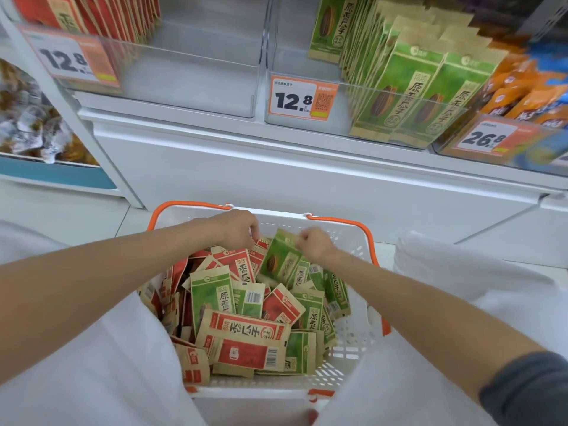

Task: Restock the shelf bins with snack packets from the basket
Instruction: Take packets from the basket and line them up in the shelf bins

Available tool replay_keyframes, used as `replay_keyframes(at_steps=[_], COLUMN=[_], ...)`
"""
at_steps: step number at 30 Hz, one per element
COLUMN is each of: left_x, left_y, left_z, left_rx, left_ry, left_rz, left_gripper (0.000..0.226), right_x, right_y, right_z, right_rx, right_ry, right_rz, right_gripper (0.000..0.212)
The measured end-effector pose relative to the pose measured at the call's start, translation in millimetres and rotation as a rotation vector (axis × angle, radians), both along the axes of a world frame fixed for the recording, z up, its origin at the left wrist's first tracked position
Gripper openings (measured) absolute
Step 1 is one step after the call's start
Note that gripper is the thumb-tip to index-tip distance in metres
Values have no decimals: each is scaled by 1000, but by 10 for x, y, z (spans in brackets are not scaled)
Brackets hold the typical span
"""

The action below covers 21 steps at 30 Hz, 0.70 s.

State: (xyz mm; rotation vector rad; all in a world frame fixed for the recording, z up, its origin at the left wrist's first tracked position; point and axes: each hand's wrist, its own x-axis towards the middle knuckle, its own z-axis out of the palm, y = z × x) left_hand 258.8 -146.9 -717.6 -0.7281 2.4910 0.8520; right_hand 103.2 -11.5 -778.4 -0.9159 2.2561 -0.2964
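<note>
1. The fingers of the left hand (238,227) are buried among the red packets (236,265); what is held cannot be told.
2. The top corner of the green packet (281,259) is covered by the right hand (315,244).
3. The shelf's red bags (123,16) are cut off by the top edge.

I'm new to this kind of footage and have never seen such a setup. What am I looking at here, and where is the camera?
No machine is involved. A person works with bare hands, and the single picture comes from a wide-angle camera worn on their head, looking forward and down. That is why both arms reach in from the bottom.

Below them stands a white, orange-handled basket, full of mixed red and green snack packets. The right hand pinches the top edge of a green packet that stands above the pile. The left hand curls its fingers down among the red packets; whether it grips one is hard to tell.

Above are clear shelf bins. The red bin is on the left and the green bin beside it, and each has room left.
</note>
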Motion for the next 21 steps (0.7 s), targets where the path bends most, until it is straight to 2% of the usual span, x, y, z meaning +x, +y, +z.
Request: replay_keyframes(at_steps=[3, 5, 8, 9, 11, 14, 18, 21], left_x=[-6, -20, -49, -65, -103, -129, -149, -181], left_y=[-25, -15, 24, 40, 75, 102, 50, -7], left_z=[7, 27, 97, 132, 196, 299, 357, 423], left_rx=[4, 16, 185, 295, 474, 583, 599, 553], left_ry=[19, 43, 151, 201, 324, 438, 503, 564], left_rz=[47, 82, 151, 183, 254, 389, 476, 512], left_gripper=[25, 41, 67, 64, 45, 28, 25, 21], right_x=[-242, -353, -399, -379, -321, -269, -309, -357], right_y=[-87, -83, -65, -62, -68, -111, -181, -232], right_z=[554, 889, 1247, 1323, 1428, 1503, 1582, 1623], right_rx=[-109, -130, -222, -251, -288, -325, -402, -439], right_ry=[63, 91, -25, -70, -127, -152, -155, -190], right_rz=[82, 154, 186, 178, 173, 172, 115, 73], right_gripper=[21, 19, 22, 22, 21, 20, 20, 5])
